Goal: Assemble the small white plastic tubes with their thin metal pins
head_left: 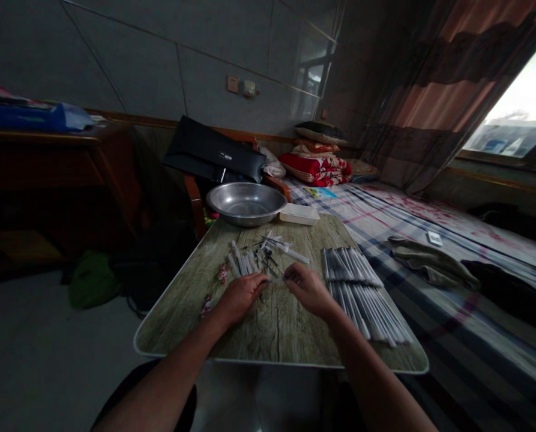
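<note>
A plaid-covered bed [362,207] flanks the wood-grained table [286,339], a round metal basin [247,203] at its far end, slender pale rods [369,309] lying right; left hand [243,294] and right hand [308,290] pinch a small translucent piece [275,279] (rather blurred) between them, near loose tubes [249,264]

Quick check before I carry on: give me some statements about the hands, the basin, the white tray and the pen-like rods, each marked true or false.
1. The left hand and right hand have their fingertips at a small translucent piece. True.
2. The pen-like rods lie left of the left hand. False: they lie right of the right hand.
3. The metal basin is at the far end of the table. True.
4. The white tray is inside the basin. False: the white tray sits to the basin's right.
</note>
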Demonstrator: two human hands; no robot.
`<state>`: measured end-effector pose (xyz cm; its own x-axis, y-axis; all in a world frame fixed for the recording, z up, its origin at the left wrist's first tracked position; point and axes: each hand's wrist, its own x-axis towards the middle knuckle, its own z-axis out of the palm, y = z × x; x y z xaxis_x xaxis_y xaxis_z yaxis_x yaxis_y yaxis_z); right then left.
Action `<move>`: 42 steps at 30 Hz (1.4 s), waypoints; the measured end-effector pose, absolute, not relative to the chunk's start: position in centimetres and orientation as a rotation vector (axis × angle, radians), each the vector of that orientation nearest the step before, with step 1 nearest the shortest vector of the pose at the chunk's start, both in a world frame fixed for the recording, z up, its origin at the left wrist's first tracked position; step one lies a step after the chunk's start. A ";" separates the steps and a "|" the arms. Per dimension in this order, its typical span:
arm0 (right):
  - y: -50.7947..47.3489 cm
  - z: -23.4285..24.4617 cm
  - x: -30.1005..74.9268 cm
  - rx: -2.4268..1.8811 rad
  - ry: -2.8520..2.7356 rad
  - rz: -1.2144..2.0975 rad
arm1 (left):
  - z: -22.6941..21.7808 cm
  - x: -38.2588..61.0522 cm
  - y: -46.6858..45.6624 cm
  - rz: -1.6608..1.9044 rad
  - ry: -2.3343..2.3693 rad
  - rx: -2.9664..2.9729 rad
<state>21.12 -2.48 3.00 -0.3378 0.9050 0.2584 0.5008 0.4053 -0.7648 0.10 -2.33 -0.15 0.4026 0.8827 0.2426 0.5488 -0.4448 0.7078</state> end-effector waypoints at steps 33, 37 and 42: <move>-4.3 3.2 21.1 -1.345 -2.115 0.736 | -0.5 0.2 -2.4 0.815 1.106 2.584; -5.2 3.2 21.3 -1.322 -2.277 0.609 | -0.3 1.1 -2.7 0.792 1.037 2.640; -5.9 3.6 23.0 -1.467 -2.362 0.777 | -0.7 0.8 -2.3 1.002 1.160 2.631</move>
